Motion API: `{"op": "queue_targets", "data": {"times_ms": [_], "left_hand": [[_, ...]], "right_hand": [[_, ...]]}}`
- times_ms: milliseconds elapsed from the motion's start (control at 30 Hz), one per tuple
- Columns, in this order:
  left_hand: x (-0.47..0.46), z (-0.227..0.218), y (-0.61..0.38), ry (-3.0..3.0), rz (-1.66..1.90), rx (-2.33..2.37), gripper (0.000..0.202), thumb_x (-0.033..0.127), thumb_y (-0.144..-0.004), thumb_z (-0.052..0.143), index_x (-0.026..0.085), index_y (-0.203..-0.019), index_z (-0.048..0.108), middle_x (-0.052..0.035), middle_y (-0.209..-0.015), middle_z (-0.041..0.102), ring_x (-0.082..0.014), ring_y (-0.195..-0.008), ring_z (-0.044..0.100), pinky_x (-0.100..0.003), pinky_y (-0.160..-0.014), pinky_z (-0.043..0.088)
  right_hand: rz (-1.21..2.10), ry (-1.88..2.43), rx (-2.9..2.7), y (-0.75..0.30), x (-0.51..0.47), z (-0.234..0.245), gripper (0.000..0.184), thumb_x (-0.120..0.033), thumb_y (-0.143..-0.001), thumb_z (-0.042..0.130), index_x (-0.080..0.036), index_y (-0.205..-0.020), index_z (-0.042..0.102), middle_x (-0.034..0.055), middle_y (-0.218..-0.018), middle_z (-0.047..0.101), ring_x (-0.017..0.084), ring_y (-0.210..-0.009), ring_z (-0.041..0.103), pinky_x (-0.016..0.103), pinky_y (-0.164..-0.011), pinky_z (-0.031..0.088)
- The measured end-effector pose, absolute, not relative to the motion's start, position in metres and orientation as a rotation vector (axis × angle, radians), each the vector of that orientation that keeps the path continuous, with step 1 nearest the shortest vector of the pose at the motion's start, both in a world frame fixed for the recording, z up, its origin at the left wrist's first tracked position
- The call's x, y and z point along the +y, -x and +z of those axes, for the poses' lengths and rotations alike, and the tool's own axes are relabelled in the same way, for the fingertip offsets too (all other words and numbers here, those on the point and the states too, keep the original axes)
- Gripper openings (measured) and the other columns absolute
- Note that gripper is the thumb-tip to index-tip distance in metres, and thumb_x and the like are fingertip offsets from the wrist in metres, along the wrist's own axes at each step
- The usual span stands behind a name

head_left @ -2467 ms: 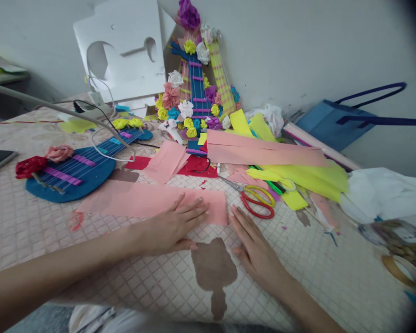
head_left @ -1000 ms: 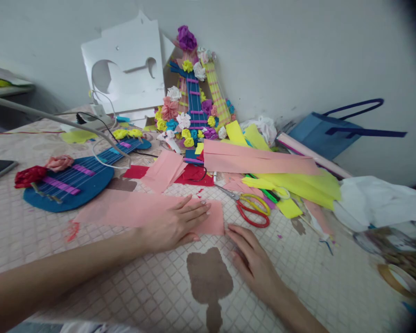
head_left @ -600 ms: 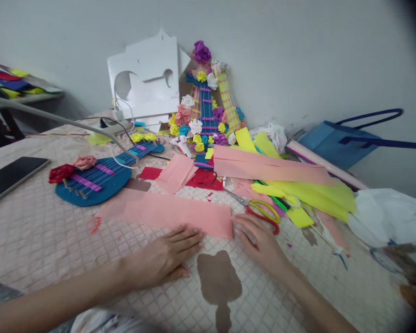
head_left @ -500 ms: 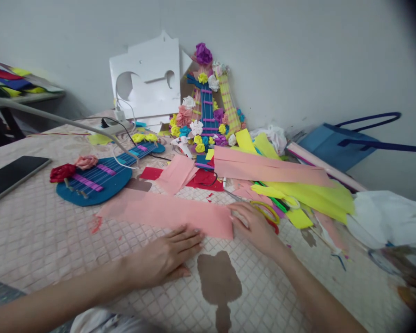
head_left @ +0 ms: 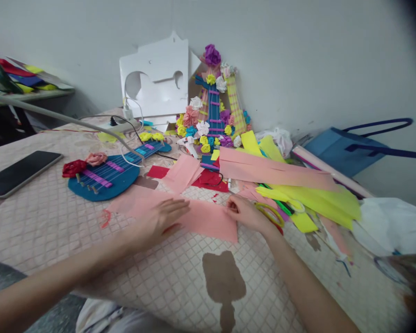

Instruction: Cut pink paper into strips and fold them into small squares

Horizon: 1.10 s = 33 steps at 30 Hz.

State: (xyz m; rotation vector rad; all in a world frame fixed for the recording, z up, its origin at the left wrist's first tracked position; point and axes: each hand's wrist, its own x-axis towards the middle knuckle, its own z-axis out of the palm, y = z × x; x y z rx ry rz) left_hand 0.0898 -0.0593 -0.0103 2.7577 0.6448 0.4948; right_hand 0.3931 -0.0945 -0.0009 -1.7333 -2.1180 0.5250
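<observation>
A long strip of pink crepe paper (head_left: pixel 210 219) lies flat across the table in front of me. My left hand (head_left: pixel 161 221) is stretched over its middle, fingers extended and side by side; whether the palm presses on the paper I cannot tell. At the strip's right end, my right hand (head_left: pixel 247 213) has thumb and fingers pinched together on the upper corner. Scissors with yellow and red handles (head_left: pixel 269 213) lie just right of that hand. Beyond the strip sits a stack of shorter pink paper pieces (head_left: pixel 183 172), on top of red paper (head_left: pixel 213 179).
A blue toy guitar (head_left: pixel 119 178) with paper roses and a phone (head_left: pixel 22 172) lie at left. A glue gun (head_left: pixel 187 147) and flower-covered guitars (head_left: pixel 215 111) stand behind. Pink and yellow sheets (head_left: pixel 319 203) are piled at right, near a blue bag (head_left: pixel 343 150).
My left hand has moved from the strip's near edge up and left over its middle. The right hand's fingers have curled in at the strip's right corner. The view has shifted slightly.
</observation>
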Motion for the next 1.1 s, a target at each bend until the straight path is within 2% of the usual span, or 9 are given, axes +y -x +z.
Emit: {"op": "queue_targets", "data": {"times_ms": [167,267,333,400,533,633,767,933,1100], "left_hand": [[-0.009,0.002,-0.118,-2.517,0.408,0.784,0.042,0.032,-0.085,0.054,0.013,-0.122,0.056,-0.0137,-0.126,0.059,-0.0254,-0.115,0.056,-0.039,-0.096,0.045],[0.009,0.009,-0.14,-2.335,0.33,0.733,0.045,0.04,-0.082,0.057,0.011,-0.117,0.058,-0.0138,-0.115,0.065,-0.0227,-0.102,0.062,-0.031,-0.083,0.049],[0.016,0.013,-0.152,-2.256,0.253,0.674,0.045,0.042,-0.079,0.06,0.012,-0.112,0.061,-0.0116,-0.107,0.067,-0.0206,-0.093,0.063,-0.027,-0.076,0.047],[0.022,0.017,-0.16,-2.213,0.198,0.623,0.036,0.041,-0.075,0.063,0.012,-0.096,0.066,-0.0069,-0.093,0.068,-0.018,-0.082,0.061,-0.024,-0.068,0.043],[0.031,0.016,-0.162,-2.144,0.172,0.59,0.027,0.04,-0.071,0.065,0.013,-0.069,0.062,0.0009,-0.065,0.057,-0.0117,-0.062,0.05,-0.022,-0.055,0.033],[0.035,0.013,-0.159,-2.049,0.213,0.62,0.028,0.04,-0.069,0.067,0.013,-0.066,0.059,0.0024,-0.06,0.051,-0.0102,-0.058,0.046,-0.022,-0.053,0.031],[0.033,0.015,-0.154,-1.887,0.341,0.727,0.032,0.044,-0.067,0.068,0.014,-0.066,0.055,0.0027,-0.059,0.049,-0.0102,-0.057,0.045,-0.022,-0.052,0.031],[0.02,0.023,-0.156,-1.706,0.433,0.823,0.037,0.049,-0.066,0.067,0.014,-0.074,0.057,-0.0003,-0.067,0.057,-0.0099,-0.055,0.048,-0.021,-0.049,0.03],[0.007,0.037,-0.161,-1.599,0.533,0.806,0.034,0.044,-0.064,0.071,0.014,-0.072,0.057,-0.0004,-0.067,0.059,-0.0095,-0.056,0.05,-0.02,-0.049,0.032]], "right_hand": [[0.591,1.656,-2.087,-0.389,-0.096,0.006,0.011,-0.025,-0.087,0.048,-0.02,-0.077,0.049,-0.0008,-0.075,0.057,0.014,-0.069,0.053,0.025,-0.06,0.039],[0.648,1.586,-2.013,-0.387,-0.098,0.011,0.009,-0.026,-0.088,0.049,-0.02,-0.082,0.051,-0.0009,-0.076,0.059,0.014,-0.07,0.055,0.025,-0.061,0.039],[0.654,1.538,-1.948,-0.386,-0.098,0.013,0.007,-0.026,-0.087,0.052,-0.02,-0.085,0.054,-0.0002,-0.079,0.06,0.015,-0.073,0.056,0.025,-0.063,0.04],[0.655,1.492,-1.855,-0.386,-0.098,0.012,0.009,-0.026,-0.085,0.055,-0.02,-0.091,0.056,0.0009,-0.084,0.061,0.015,-0.076,0.056,0.026,-0.066,0.041],[0.841,1.334,-1.409,-0.388,-0.094,0.002,0.025,-0.033,-0.078,0.064,-0.021,-0.099,0.058,-0.0012,-0.076,0.059,0.013,-0.068,0.053,0.024,-0.061,0.039],[0.94,1.242,-1.151,-0.386,-0.093,-0.006,0.031,-0.042,-0.077,0.065,-0.025,-0.101,0.057,-0.0024,-0.076,0.061,0.014,-0.065,0.055,0.025,-0.061,0.041],[1.1,1.121,-0.986,-0.378,-0.094,-0.007,0.035,-0.05,-0.076,0.063,-0.027,-0.101,0.058,0.0017,-0.091,0.067,0.019,-0.077,0.06,0.031,-0.064,0.046],[1.357,0.961,-0.683,-0.352,-0.101,-0.005,0.033,-0.041,-0.066,0.075,-0.024,-0.092,0.063,0.0018,-0.089,0.068,0.018,-0.077,0.06,0.029,-0.062,0.047],[1.337,0.99,-0.697,-0.321,-0.113,-0.002,0.029,-0.035,-0.063,0.078,-0.02,-0.084,0.066,0.002,-0.085,0.066,0.016,-0.074,0.058,0.026,-0.057,0.045]]}}
